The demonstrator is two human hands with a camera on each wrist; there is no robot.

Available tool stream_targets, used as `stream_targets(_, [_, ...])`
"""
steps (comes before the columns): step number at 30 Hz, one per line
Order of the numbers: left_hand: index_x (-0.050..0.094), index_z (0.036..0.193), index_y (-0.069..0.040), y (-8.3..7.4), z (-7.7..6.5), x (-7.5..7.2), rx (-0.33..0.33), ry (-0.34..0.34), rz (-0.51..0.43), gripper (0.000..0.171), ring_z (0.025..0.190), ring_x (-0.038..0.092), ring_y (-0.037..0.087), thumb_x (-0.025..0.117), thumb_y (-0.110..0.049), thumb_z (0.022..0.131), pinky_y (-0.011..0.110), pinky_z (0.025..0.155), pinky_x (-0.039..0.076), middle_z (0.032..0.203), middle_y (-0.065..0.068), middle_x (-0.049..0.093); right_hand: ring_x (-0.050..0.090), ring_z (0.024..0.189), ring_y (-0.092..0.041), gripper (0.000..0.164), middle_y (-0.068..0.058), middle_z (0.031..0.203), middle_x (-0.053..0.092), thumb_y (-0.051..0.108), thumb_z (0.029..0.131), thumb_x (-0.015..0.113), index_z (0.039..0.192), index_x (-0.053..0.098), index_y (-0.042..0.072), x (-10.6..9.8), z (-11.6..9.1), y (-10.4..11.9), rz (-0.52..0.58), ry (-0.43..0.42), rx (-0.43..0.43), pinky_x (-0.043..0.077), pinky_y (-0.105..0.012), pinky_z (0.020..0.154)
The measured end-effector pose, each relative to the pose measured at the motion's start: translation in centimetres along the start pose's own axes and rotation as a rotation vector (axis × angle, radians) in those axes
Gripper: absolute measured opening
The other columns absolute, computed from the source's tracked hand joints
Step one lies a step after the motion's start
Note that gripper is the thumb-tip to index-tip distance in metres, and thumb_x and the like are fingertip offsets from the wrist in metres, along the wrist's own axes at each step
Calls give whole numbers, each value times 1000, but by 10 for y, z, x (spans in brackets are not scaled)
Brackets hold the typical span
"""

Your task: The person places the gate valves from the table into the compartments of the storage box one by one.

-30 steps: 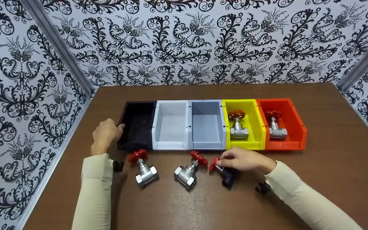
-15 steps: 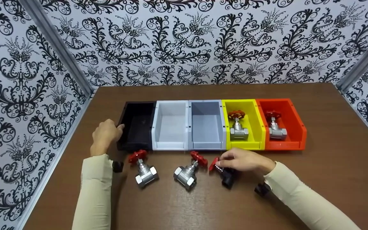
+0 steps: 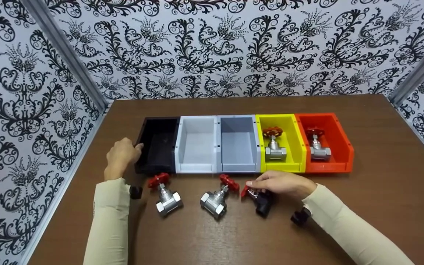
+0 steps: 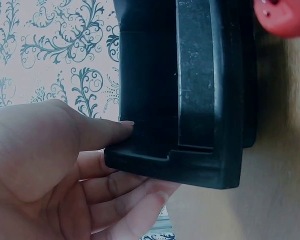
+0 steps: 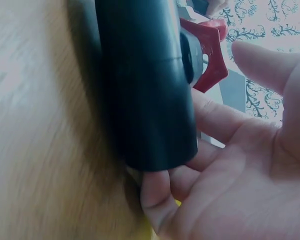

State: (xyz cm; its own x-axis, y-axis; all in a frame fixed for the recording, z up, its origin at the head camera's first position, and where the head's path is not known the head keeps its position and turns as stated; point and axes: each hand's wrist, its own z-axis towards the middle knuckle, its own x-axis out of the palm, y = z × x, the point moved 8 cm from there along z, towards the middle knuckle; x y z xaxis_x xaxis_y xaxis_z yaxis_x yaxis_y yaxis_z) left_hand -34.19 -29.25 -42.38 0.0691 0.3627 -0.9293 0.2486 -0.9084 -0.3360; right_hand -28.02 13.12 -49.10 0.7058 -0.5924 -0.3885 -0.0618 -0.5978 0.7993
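My left hand point(image 3: 120, 156) pinches the left wall of the black bin point(image 3: 157, 147), thumb inside and fingers outside, as the left wrist view shows on the bin's corner point(image 4: 195, 165). On the table before the yellow bin lies a valve with a black body point(image 3: 263, 205) and a red handwheel point(image 5: 213, 65). Fingers of my right hand point(image 3: 285, 183) curl behind and under the black body point(image 5: 145, 100), while the thumb stands raised near the handwheel. Two steel valves with red handwheels lie to its left, one at the middle point(image 3: 214, 202), the other point(image 3: 168, 202) near the black bin.
Joined to the black bin in one row are a white bin point(image 3: 198, 147), a grey bin point(image 3: 237, 147), a yellow bin point(image 3: 294, 147) and a red bin point(image 3: 339, 147). One steel valve point(image 3: 275, 151) lies in the yellow bin, another point(image 3: 320, 151) in the red. Patterned walls enclose the table.
My right thumb has lifted and shifted across the red handwheel, and the right wrist has moved slightly left. The left hand, bins and other valves stay where they were.
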Motion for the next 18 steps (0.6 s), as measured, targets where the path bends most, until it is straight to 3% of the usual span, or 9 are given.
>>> stream_targets(12, [56, 122, 12, 0, 0, 0, -7, -5, 5, 56, 114, 55, 55, 48, -39, 100, 65, 89, 45, 128, 40, 53, 40, 61, -14, 46, 3, 62, 42, 53, 93, 62, 75, 68, 11, 6, 5, -2, 30, 18, 61, 31, -27, 61])
stream_targets(18, [55, 124, 12, 0, 0, 0, -5, -4, 1, 56, 114, 55, 55, 47, -39, 101, 65, 89, 45, 129, 40, 53, 46, 66, -14, 34, 4, 68, 52, 41, 90, 70, 87, 73, 7, 8, 3, 3, 6, 47, 8, 34, -28, 65])
